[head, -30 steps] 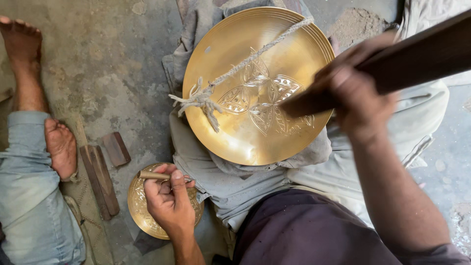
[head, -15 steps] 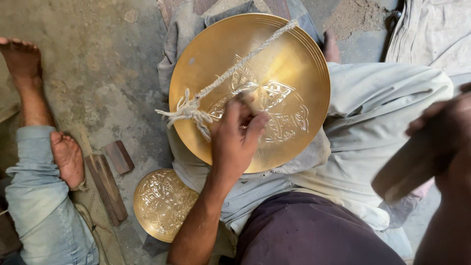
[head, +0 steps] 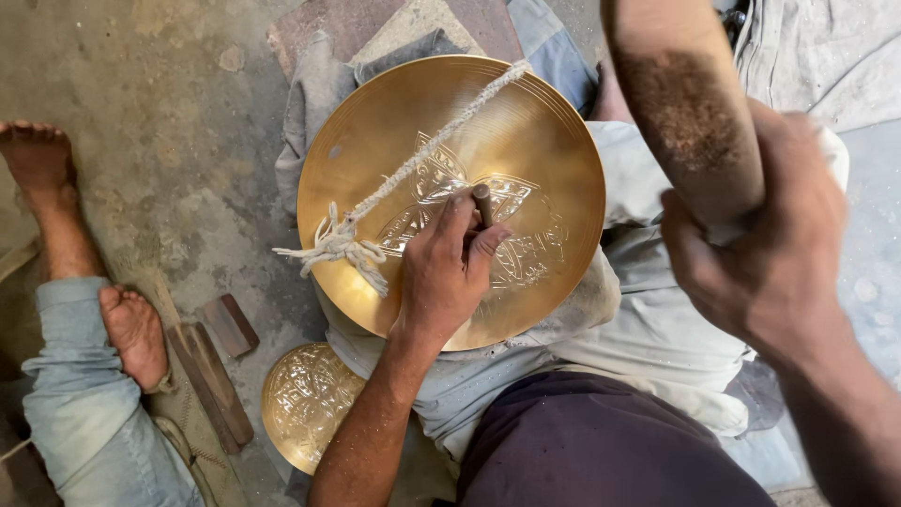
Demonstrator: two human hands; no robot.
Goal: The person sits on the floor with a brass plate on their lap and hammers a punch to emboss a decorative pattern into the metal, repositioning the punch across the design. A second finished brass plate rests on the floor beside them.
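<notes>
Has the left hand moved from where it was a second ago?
Yes. The left hand left the small engraved brass bowl on the floor and went up onto the large round brass plate, where it pinches a thin punch.

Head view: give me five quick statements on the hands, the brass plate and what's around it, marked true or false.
1. The left hand holds a small punch upright on the large brass plate. True.
2. The right hand is empty. False: it grips a wooden mallet, raised above the plate.
3. A frayed cord lies across the plate. True.
4. The plate's surface is entirely plain. False: an embossed pattern shows near its centre.
5. The smaller patterned brass dish sits on top of the large plate. False: it lies on the floor beside the person's lap.
</notes>
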